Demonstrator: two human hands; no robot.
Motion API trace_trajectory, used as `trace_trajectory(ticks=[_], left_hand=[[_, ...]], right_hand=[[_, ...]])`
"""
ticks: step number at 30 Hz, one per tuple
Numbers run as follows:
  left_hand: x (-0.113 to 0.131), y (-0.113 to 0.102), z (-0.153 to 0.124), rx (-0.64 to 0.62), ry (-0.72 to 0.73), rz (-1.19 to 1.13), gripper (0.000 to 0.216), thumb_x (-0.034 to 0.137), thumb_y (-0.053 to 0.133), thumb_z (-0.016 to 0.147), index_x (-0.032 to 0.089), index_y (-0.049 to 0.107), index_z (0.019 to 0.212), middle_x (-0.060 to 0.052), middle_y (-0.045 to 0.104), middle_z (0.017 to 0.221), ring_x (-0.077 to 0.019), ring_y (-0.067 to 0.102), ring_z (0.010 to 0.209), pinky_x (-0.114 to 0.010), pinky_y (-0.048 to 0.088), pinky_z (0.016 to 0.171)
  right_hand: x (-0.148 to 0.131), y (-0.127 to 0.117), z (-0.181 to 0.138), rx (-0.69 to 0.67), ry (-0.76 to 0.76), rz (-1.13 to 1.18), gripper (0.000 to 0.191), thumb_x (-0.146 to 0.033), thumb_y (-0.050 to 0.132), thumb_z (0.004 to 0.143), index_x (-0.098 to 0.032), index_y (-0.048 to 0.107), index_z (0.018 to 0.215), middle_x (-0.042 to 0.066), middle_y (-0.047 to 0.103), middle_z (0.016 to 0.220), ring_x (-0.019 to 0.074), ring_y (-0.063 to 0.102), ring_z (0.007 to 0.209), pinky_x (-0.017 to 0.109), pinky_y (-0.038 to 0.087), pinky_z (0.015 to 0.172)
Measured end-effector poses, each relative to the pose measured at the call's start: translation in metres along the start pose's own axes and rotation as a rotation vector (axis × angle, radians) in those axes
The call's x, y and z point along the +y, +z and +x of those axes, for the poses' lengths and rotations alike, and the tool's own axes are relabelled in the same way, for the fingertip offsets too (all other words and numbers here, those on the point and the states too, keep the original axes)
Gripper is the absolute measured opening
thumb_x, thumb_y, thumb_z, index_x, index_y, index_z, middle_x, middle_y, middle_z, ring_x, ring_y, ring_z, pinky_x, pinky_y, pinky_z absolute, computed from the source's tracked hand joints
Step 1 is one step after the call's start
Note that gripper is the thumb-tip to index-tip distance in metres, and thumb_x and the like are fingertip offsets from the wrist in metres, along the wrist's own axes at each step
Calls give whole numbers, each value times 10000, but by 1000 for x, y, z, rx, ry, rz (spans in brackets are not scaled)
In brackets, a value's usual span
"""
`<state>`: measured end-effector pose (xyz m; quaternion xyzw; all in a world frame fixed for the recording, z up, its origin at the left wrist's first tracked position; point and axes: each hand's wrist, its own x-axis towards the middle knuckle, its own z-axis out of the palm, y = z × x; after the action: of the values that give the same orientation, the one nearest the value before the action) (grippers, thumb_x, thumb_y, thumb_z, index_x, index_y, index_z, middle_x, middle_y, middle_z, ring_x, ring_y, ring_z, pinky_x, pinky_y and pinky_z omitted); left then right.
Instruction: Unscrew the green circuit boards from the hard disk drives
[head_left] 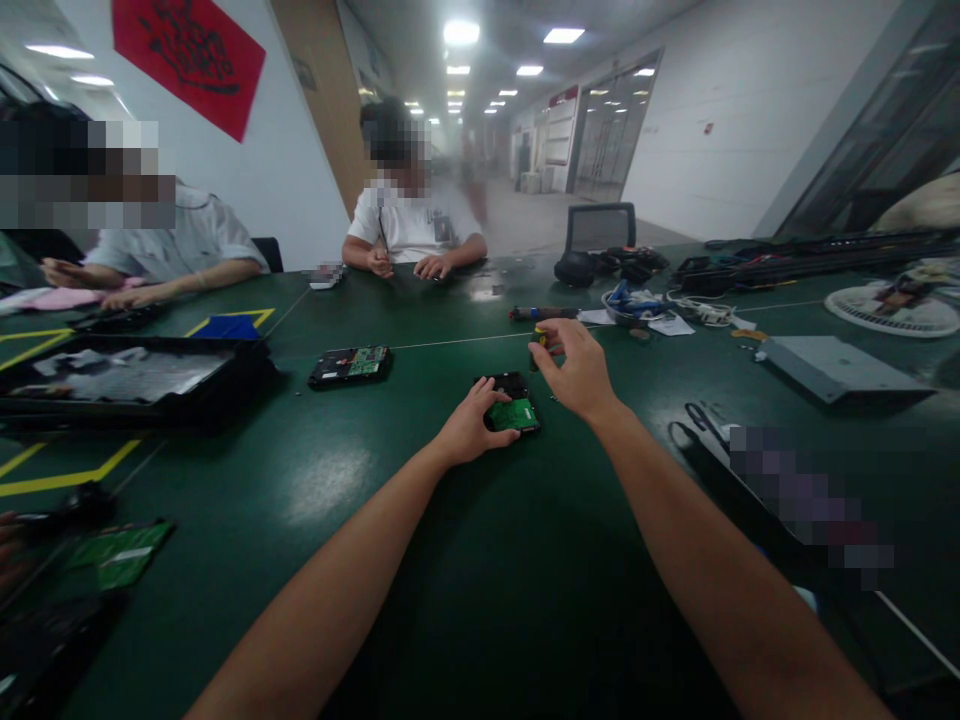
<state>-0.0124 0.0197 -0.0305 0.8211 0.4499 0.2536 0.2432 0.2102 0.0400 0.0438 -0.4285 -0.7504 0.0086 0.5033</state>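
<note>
A hard drive with a green circuit board facing up lies on the dark green table in front of me. My left hand grips it from the near left side, thumb along the near edge and fingers over the far left part. Just right of and above the drive, my right hand is closed around a small screwdriver with a yellow and black handle. Its tip is too small to make out, and it appears apart from the drive.
A second hard drive lies to the left, beyond it a black tray. A grey metal box and a white round grille are at right. A bowl of blue items stands farther back. Two people sit across the table.
</note>
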Motion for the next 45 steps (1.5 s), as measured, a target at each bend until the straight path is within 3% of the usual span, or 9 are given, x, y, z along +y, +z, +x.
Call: trace_trajectory(ticks=[17, 22, 28, 34, 45], left_hand=[[-6, 3, 1, 4, 18, 9, 664, 490, 823, 755, 219, 609, 1322, -152, 273, 1693, -324, 149, 1594, -511, 224, 1280], [-4, 2, 1, 4, 11, 7, 670, 488, 829, 746, 224, 611, 1322, -148, 275, 1693, -322, 151, 1594, -513, 223, 1280], [-2, 1, 1, -2, 10, -2, 667, 489, 821, 755, 218, 606, 1326, -159, 277, 1691, -321, 150, 1595, -515, 226, 1278], [-2, 1, 1, -3, -3, 2, 666, 497, 825, 752, 239, 607, 1326, -134, 278, 1694, -320, 154, 1594, -529, 226, 1277], [-3, 3, 2, 5, 15, 12, 669, 476, 826, 756, 219, 604, 1332, -155, 286, 1688, -324, 154, 1594, -522, 217, 1280]], right_hand=[[1, 4, -2, -17, 45, 55, 347, -249, 610, 912, -237, 555, 1254, 103, 691, 1134, 262, 690, 975, 454, 596, 867], [0, 2, -1, -21, -4, -5, 279, -276, 615, 925, -240, 586, 1200, 111, 658, 1174, 252, 677, 954, 449, 596, 856], [-2, 2, -1, -27, 19, 6, 359, -191, 592, 891, -231, 577, 1247, 107, 679, 1159, 251, 682, 940, 447, 599, 849], [-3, 1, -1, -29, -10, -4, 295, -254, 597, 931, -246, 596, 1226, 117, 652, 1208, 271, 671, 1012, 487, 586, 911], [-1, 3, -2, -7, 6, -5, 292, -301, 614, 941, -234, 593, 1225, 112, 656, 1165, 253, 667, 973, 454, 595, 878]])
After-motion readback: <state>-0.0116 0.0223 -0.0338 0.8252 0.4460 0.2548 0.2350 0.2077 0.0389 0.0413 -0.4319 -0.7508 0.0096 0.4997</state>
